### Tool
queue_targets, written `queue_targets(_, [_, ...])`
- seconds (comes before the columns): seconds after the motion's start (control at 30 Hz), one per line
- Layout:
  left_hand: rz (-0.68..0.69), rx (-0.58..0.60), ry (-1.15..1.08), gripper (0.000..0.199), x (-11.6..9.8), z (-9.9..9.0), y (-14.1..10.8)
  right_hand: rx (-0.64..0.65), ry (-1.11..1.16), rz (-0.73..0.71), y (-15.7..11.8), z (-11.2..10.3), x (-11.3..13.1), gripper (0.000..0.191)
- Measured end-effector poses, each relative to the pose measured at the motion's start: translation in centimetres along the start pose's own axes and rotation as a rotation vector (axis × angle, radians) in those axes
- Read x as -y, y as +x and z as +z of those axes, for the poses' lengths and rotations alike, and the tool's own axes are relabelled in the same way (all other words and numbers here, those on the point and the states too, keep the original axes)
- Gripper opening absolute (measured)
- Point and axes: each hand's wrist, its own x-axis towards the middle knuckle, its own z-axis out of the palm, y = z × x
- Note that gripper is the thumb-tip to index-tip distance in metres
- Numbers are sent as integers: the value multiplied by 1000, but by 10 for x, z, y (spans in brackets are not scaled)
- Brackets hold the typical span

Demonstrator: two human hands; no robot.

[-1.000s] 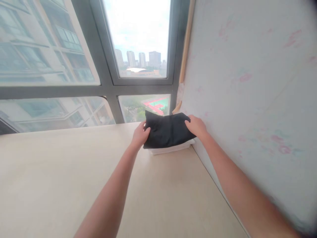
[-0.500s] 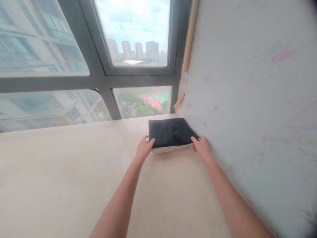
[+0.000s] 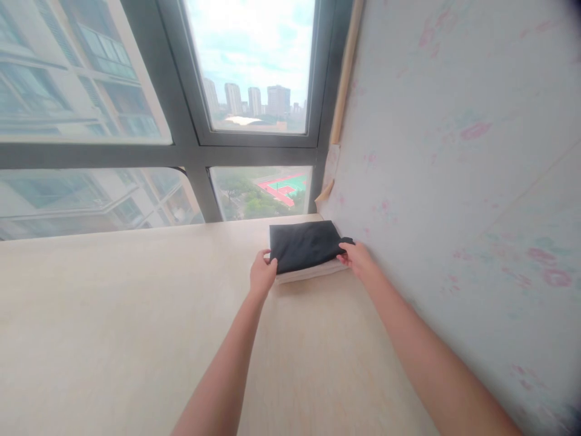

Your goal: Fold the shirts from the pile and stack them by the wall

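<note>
- A black cloth [image 3: 304,247] lies on a white pile [image 3: 313,275], on the surface [image 3: 136,333] beside the wall [image 3: 454,181].
- Left hand [image 3: 263,274]: fingers grasping its near left corner.
- Right hand [image 3: 358,257]: fingers pinching its bunched right corner.
- Likely step: straightening the cloth; the bunched corner calls for flattening.
- No container shows.

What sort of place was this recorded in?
Probably a room in a home, high up: the grey-framed glass window looks down on a red-and-green sports court, and pale wallpaper with pink flowers borders a broad cream surface.
</note>
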Motion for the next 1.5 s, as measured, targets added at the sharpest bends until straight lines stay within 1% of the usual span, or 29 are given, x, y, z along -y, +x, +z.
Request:
queue_targets(0.1, [19, -24, -12, 36, 2, 4, -4, -87, -106, -96, 6, -2, 2, 21])
queue_targets(0.17, [41, -34, -17, 36, 4, 5, -10, -148, -193, -146, 0, -8, -8, 29])
queue_targets(0.23, [69, -35, -14, 38, 11, 2, -21, -212, -291, -184, -15, -14, -29, 38])
queue_targets(0.33, [129, -1, 36, 35, 27, -11, -46, -286, -445, -233, -44, -19, -69, 46])
queue_targets(0.4, [182, 52, 95, 28, 38, -23, -65, -239, -669, -334, -62, -18, -91, 43])
queue_targets(0.43, [208, 80, 126, 25, 43, -30, -74, -183, -794, -398, -69, -15, -99, 38])
queue_targets(0.5, [247, 116, 185, 22, 48, -40, -86, -51, -998, -516, -80, -8, -106, 29])
queue_targets(0.57, [271, 123, 246, 23, 48, -46, -92, 39, -1064, -579, -90, 0, -106, 24])
queue_targets(0.67, [293, 111, 348, 25, 42, -47, -96, 115, -1122, -652, -108, 9, -104, 26])
queue_targets(0.73, [307, 101, 430, 27, 35, -46, -101, 165, -1161, -719, -122, 11, -106, 31])
queue_targets(0.8, [324, 99, 520, 29, 30, -46, -113, 216, -1209, -767, -134, 11, -111, 41])
queue_targets(0.87, [340, 107, 609, 32, 26, -49, -131, 259, -1246, -763, -141, 9, -115, 50])
queue_targets(0.93, [343, 121, 688, 38, 26, -53, -151, 289, -1255, -727, -143, 7, -118, 55])
queue_targets(1.03, [322, 140, 783, 47, 30, -63, -177, 306, -1258, -707, -141, 7, -120, 57])
queue_targets(1.1, [297, 144, 826, 51, 34, -68, -188, 311, -1265, -705, -140, 7, -121, 57])
queue_targets(1.23, [263, 143, 874, 54, 39, -72, -194, 316, -1288, -704, -138, 7, -124, 58])
queue_targets(1.5, [253, 154, 900, 54, 38, -74, -194, 322, -1319, -692, -138, 8, -127, 58])
